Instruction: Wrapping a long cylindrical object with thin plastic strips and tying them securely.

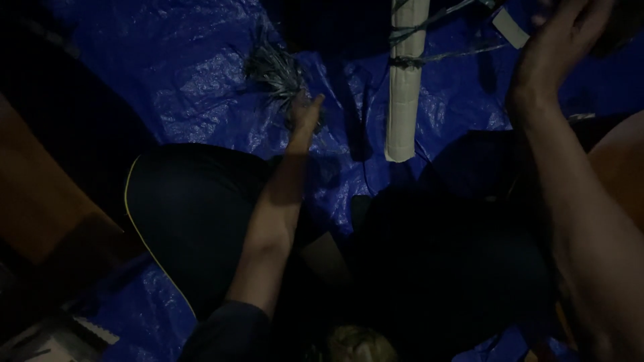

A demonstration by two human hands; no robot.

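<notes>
Gripping silvery strand bundle in left hand, strands fanning up-left, right hand open.

Dim work floor under blue tarp

1. Bare left arm stretches toward twelve o'clock; the left hand is reaching down, fingers closed or not, too dark to tell.
2. Right hand, raised at one o'clock, has loosely spread fingers.
</notes>
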